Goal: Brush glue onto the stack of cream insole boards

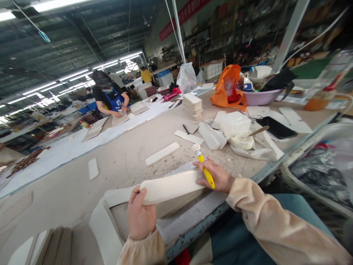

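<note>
Over table edge (193, 224), both hands gripping pad (171, 186).

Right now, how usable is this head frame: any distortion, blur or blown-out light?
Head view: strong wide-angle bending, table edge and pillars lean; ceiling lights blown out; bottle at right edge smeared; both hands, left hand and right hand, and the white piece are sharp, evenly lit.
</note>
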A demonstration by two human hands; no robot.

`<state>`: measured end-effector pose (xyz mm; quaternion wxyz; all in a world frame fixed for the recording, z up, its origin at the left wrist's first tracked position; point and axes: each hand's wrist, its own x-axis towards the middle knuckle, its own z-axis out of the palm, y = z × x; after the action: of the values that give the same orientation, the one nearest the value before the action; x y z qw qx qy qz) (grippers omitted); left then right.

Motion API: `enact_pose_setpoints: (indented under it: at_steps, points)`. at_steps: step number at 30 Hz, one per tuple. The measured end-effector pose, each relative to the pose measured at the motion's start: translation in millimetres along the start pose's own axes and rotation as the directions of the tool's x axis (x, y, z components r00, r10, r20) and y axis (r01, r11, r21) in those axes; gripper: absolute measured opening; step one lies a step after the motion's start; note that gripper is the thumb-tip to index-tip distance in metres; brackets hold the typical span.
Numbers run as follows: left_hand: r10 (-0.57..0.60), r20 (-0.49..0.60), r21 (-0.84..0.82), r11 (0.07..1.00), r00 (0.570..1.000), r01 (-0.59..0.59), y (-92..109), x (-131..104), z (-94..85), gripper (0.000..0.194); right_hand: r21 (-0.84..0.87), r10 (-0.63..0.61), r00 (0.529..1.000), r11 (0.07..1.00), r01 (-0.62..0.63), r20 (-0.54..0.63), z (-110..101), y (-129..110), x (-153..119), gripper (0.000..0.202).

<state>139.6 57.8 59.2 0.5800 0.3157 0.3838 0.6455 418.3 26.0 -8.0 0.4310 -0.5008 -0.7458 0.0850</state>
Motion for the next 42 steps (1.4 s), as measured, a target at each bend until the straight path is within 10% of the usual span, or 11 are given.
enact_pose_setpoints:
  at_steps: [11,18,28,42]
  points:
    - [-0.026,-0.009,-0.151,0.988,1.000,0.025,31.8,9.8,40.1,0.015,0.344,0.211,0.965,0.928,-0.146,-0.159,-14.4,-27.6,-9.0,0.038]
    - [-0.199,-0.128,-0.315,0.937,0.971,0.151,15.8,-1.9,46.6,0.013,0.570,0.329,0.925,0.804,-0.169,-0.191,-12.4,-34.6,-10.5,0.041]
    - [-0.260,-0.081,-0.410,0.889,0.962,0.206,-27.3,-36.2,62.5,0.036,0.433,0.395,0.871,0.867,-0.248,-0.291,-21.4,-33.9,-14.4,0.043]
    - [-0.200,-0.079,-0.378,0.913,0.977,0.156,-35.6,-39.9,62.6,0.030,0.430,0.373,0.830,0.884,-0.182,-0.415,-20.8,-33.3,-12.2,0.040]
